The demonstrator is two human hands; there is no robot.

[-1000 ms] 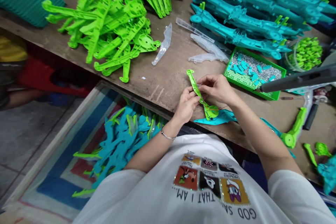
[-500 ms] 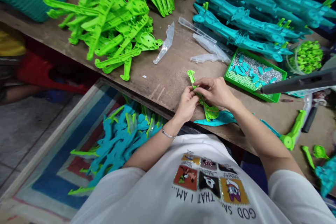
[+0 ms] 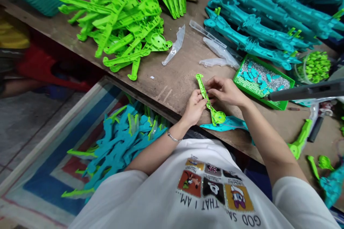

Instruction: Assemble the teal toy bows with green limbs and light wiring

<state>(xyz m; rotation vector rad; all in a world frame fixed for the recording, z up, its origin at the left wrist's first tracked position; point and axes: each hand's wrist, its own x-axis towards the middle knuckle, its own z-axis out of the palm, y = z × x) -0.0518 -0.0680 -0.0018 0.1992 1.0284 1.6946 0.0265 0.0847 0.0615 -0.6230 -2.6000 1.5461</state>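
Observation:
My left hand point(image 3: 194, 109) is closed around a long lime-green plastic shell part point(image 3: 201, 85), its hooked end pointing away from me. The round end lies nearest my body, and thin wires run along the inside. At the part's right edge is my right hand point(image 3: 227, 91), fingers bent and drawn together; whatever the fingertips pinch is too small to make out. Beneath the round end, a teal plastic shell point(image 3: 231, 123) rests along the table's front edge.
A heap of lime-green shells point(image 3: 120, 25) lies far left, with translucent pieces point(image 3: 174, 46) beside it. Teal shells point(image 3: 247, 25) line the back right. A green tray point(image 3: 282, 105) holds screws and teal bits; a dark tool point(image 3: 306, 92) juts over it. Finished-looking pieces point(image 3: 120, 136) fill a lower-left container.
My right fingers first were at the part's middle, then pressed over it, and now have drawn back to its right edge, uncovering it. My left hand keeps its hold. The view has shifted slightly.

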